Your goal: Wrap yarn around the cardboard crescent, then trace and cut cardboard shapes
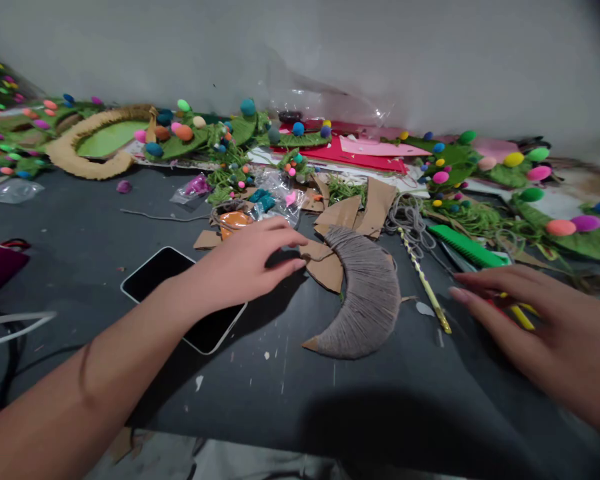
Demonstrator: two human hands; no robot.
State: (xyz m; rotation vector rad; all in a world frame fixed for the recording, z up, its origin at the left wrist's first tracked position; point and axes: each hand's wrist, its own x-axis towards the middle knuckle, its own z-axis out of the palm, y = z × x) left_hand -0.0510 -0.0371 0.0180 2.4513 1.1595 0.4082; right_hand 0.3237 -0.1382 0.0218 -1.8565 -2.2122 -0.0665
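Observation:
A crescent of cardboard wrapped in grey yarn [365,300] lies on the dark table, with bare cardboard showing at its lower tip. My left hand [253,260] reaches over the phone [155,270] toward the crescent's left side. Its thumb and forefinger are apart beside a short yarn end [313,258] that lies over a loose cardboard piece [325,270]. On the right, my right hand [535,320] pinches a grey yarn strand [440,262] between thumb and forefinger. That strand runs back to a loose tangle of grey yarn [410,217].
A yellow-and-white twisted stick [425,283] lies between the crescent and my right hand. Behind are a green comb-like tool [467,245], cardboard scraps [377,200] and green leaf garlands [240,130] with coloured balls. A tan fuzzy crescent [87,167] rests at back left.

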